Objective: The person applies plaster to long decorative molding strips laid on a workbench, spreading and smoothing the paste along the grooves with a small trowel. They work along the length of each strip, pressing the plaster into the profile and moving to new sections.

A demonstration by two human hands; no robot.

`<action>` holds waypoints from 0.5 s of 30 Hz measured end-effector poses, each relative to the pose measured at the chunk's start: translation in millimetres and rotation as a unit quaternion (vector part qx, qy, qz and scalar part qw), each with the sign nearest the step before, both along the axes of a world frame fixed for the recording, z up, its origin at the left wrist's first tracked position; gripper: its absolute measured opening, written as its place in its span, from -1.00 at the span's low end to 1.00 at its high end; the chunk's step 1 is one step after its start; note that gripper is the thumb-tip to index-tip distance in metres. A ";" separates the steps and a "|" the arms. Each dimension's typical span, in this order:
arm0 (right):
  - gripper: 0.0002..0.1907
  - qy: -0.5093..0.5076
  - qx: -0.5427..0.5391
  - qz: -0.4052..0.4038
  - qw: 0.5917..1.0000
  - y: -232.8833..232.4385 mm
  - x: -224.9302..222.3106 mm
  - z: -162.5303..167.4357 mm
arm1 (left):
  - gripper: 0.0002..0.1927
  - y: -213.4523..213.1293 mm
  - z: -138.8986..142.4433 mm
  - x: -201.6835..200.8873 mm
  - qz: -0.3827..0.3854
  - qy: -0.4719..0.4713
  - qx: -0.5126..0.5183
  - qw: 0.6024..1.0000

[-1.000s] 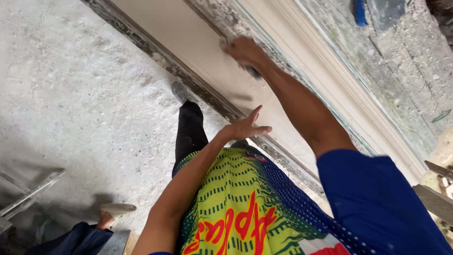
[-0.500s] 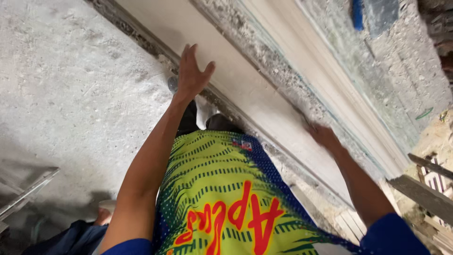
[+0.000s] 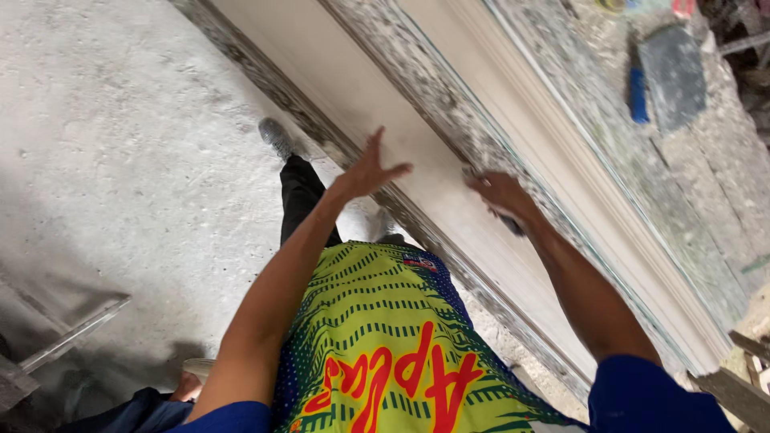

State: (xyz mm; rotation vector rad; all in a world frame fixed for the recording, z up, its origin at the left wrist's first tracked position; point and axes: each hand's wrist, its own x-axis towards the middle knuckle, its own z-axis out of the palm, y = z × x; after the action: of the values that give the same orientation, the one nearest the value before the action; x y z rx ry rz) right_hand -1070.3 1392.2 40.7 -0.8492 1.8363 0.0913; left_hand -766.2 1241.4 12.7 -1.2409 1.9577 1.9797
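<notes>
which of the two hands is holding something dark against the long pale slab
The right hand. A small dark tool shows under its fingers, pressed on the long pale slab. The left hand has its fingers spread and nothing in it.

Light: soft, even daylight.
Shadows: faint, on floor [image 3: 120,184] lower left.
Blur: slight motion smear on left hand [image 3: 370,170].

A long workbench [image 3: 698,200] runs from eleven o'clock to five o'clock, its top crusted with grey plaster. On it lie pale moulded cornice strips [image 3: 417,152] laid lengthwise — and, at one o'clock, a blue-handled trowel [image 3: 670,76].
</notes>
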 end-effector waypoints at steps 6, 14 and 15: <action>-0.43 -0.041 -0.083 0.093 0.991 -295.1 133.1 1.6 | 0.42 -53.7 9.8 44.5 -0.040 0.085 0.197 0.976; -0.41 0.001 -0.202 0.128 0.971 -602.8 299.7 13.2 | 0.28 -203.8 20.0 169.3 -0.058 0.044 0.127 0.989; -0.40 -0.005 -0.201 0.124 0.972 -613.9 305.1 11.9 | 0.23 -228.6 18.0 184.4 -0.040 0.053 0.080 0.995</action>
State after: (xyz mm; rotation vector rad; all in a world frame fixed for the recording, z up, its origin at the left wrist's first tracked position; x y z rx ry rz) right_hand -765.1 778.3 52.6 -1.3591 1.7579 -0.1322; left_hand -581.8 1012.8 30.7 -1.0252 1.8204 2.1540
